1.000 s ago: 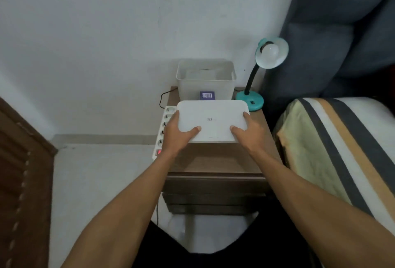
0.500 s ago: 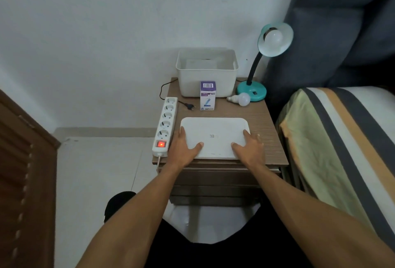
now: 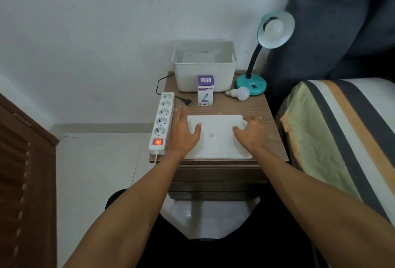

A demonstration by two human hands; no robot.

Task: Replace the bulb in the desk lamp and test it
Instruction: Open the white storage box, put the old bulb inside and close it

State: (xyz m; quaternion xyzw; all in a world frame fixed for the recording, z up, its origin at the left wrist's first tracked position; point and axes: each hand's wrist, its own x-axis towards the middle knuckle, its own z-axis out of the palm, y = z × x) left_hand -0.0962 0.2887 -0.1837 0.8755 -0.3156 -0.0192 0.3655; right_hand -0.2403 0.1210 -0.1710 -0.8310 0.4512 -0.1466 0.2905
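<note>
Now both hands lie flat on a white lid point(image 3: 217, 137) that rests on the front part of the small wooden table point(image 3: 271, 122). The left hand point(image 3: 185, 133) is spread open with its palm at the lid's left edge, thumb on the lid and fingers stretched along the side. The right hand point(image 3: 251, 132) is open too, its fingers loosely curled over the lid's far right corner; neither hand grips anything.

Just left of the left hand, a white power strip point(image 3: 161, 122) lies along the table's left edge, its red switch point(image 3: 157, 142) lit. A black plug point(image 3: 188, 102) lies loose on the table beside the strip's far end.

Behind the lid stands a purple-and-white bulb box point(image 3: 205, 90), upright, in front of a white plastic bin point(image 3: 204, 64) at the back of the table. To the right of the box a loose white bulb point(image 3: 239, 93) lies on its side, touching or nearly touching the teal base of the desk lamp point(image 3: 252, 83). The lamp stands at the back right corner, its dark gooseneck rising to a teal shade with another bulb point(image 3: 275, 28) fitted in it, unlit.

A bed with a striped cover point(image 3: 342, 130) sits to the right of the table.
</note>
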